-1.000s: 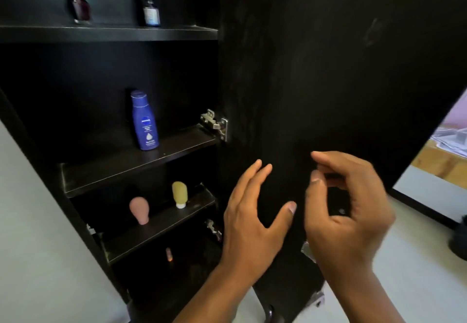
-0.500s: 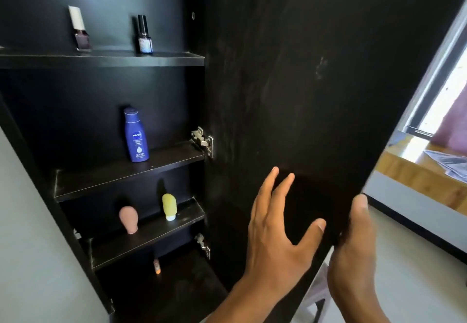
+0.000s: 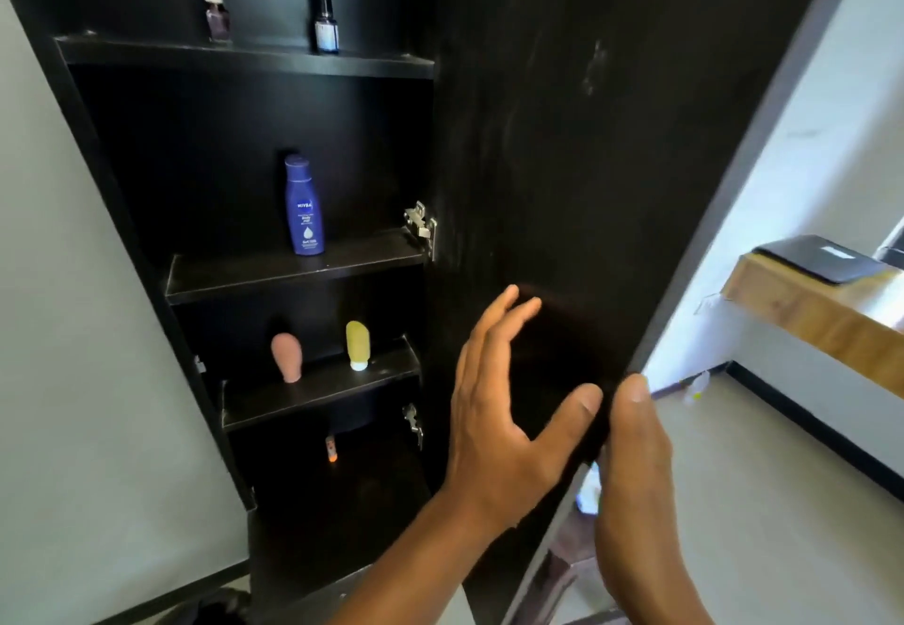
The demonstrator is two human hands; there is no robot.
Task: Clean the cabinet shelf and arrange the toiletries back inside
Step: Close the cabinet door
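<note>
At the tall black wooden cabinet door (image 3: 611, 159): right hand (image 3: 631, 458) has moved onto its free edge, thumb wrapped round | left hand (image 3: 494, 409) flat, empty | dark blue lotion bottle (image 3: 304, 206) already on the middle shelf (image 3: 235, 277) | guessing door's getting shut, job nearly done

Left hand (image 3: 494, 409): splayed flat against cabinet door (image 3: 587, 159)
Right hand (image 3: 636, 458): gripping door edge, 4 o'clock
Nivea bottle (image 3: 304, 206): upright, middle shelf (image 3: 293, 272)
</note>
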